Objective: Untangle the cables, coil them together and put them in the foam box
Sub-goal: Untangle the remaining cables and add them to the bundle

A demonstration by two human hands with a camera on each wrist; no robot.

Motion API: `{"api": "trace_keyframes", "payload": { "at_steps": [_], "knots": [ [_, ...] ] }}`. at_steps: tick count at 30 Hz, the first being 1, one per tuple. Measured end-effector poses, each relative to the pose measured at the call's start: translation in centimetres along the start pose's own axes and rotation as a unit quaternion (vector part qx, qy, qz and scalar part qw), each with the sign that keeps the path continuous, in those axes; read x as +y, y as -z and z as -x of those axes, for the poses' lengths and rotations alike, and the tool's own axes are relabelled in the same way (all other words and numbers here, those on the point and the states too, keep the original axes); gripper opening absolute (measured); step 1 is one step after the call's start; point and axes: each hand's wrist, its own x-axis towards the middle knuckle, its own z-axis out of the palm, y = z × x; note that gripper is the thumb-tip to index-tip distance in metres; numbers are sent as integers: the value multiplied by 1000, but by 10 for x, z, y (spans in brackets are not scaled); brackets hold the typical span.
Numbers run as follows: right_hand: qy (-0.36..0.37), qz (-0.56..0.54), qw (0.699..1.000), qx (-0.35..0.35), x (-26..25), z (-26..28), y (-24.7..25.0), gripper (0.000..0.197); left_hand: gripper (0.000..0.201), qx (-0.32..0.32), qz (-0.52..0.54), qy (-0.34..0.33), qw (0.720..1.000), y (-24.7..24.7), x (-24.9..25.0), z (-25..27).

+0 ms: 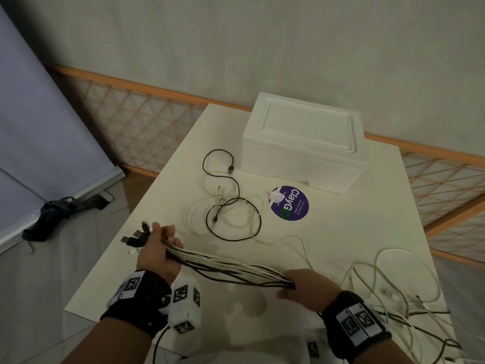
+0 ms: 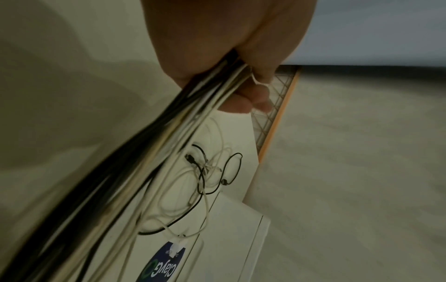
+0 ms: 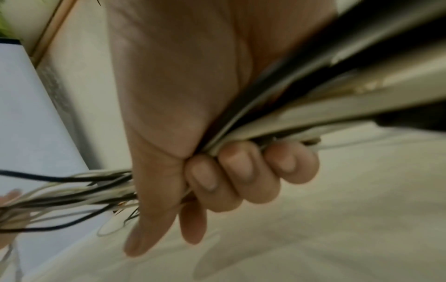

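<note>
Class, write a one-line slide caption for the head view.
Both hands stretch a cable bundle over the table; foam box lid still on.

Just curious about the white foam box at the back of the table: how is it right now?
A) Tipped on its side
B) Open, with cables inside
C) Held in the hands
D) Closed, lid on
D: the foam box stands upright on the table with its lid seated on top, while the left hand and right hand hold the cable bundle nearer the person.
</note>
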Motion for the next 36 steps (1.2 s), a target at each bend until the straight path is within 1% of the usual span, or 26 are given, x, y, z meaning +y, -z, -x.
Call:
{"api": "trace_keyframes", "payload": {
  "at_steps": [3, 4, 5, 7, 8, 9, 10, 11, 12, 13, 14, 15, 17, 18, 21, 23, 24, 25, 27, 28, 29, 31, 33, 34, 35, 36],
  "knots": [
    [-23, -1, 1000, 0, 4, -1, 5, 42, 42, -3, -3, 2, 1000, 4, -5, 1],
    [-29, 9, 1000, 2, 5, -2, 7, 52, 44, -4, -13, 1, 1000, 4, -6, 3],
    [-29, 20, 999, 6, 7, -3, 11, 71, 46, -3, -26, 3, 1000, 4, -6, 4],
    [-17, 18, 999, 35, 7, -4, 23, 114, 46, 3, -49, 11, 999, 4, -5, 5],
    [-11, 6, 998, 58, 5, -6, 30, 124, 42, 10, -57, 15, 998, 4, -4, 5],
    [0, -3, 996, 89, 0, -8, 37, 123, 35, 15, -61, 20, 998, 4, -3, 4],
    [17, -6, 993, 121, -9, -12, 43, 116, 26, 17, -60, 28, 998, 2, -2, 4],
    [38, 0, 988, 148, -22, -17, 50, 103, 21, 14, -58, 38, 997, 1, -2, 4],
    [56, 11, 985, 163, -35, -24, 54, 86, 19, 8, -59, 48, 997, 0, -3, 3],
    [72, 23, 984, 162, -49, -33, 56, 68, 19, -1, -63, 58, 996, -1, -3, 2],
    [89, 33, 985, 147, -63, -44, 54, 55, 21, -10, -68, 68, 995, -3, -3, 1],
    [99, 47, 986, 122, -75, -55, 51, 49, 24, -18, -74, 76, 994, -4, -3, 0],
    [97, 90, 989, 63, -93, -78, 41, 50, 30, -21, -91, 90, 992, -4, -1, -4],
    [87, 125, 987, 47, -99, -87, 36, 48, 35, -19, -109, 98, 989, -4, 1, -5],
    [49, 226, 970, 76, -105, -101, 26, 32, 46, -20, -163, 122, 979, -4, 5, -3],
    [42, 251, 963, 89, -106, -102, 29, 25, 44, -32, -162, 134, 977, -4, 7, -2],
    [50, 238, 965, 96, -106, -101, 32, 23, 39, -44, -153, 140, 977, -4, 8, -2],
    [58, 200, 972, 105, -108, -100, 38, 22, 32, -62, -141, 147, 977, -5, 8, -3],
    [67, 74, 984, 145, -113, -91, 50, 20, 18, -110, -126, 156, 973, -5, 11, -6],
    [75, 16, 982, 174, -117, -85, 56, 19, 16, -133, -127, 160, 970, -7, 12, -8],
    [89, -19, 976, 197, -122, -79, 61, 17, 15, -152, -132, 162, 966, -10, 12, -9],
    [119, -31, 970, 208, -134, -65, 66, 17, 19, -181, -138, 164, 960, -17, 13, -9],
    [133, 29, 973, 186, -140, -55, 63, 19, 24, -204, -131, 171, 955, -27, 15, -7],
    [130, 59, 975, 172, -138, -52, 58, 19, 24, -216, -118, 174, 953, -32, 18, -7],
    [124, 61, 976, 167, -133, -48, 54, 19, 23, -229, -100, 176, 952, -37, 21, -7],
    [116, 36, 977, 174, -125, -43, 50, 18, 20, -241, -85, 172, 951, -41, 25, -9]
  ]
}}
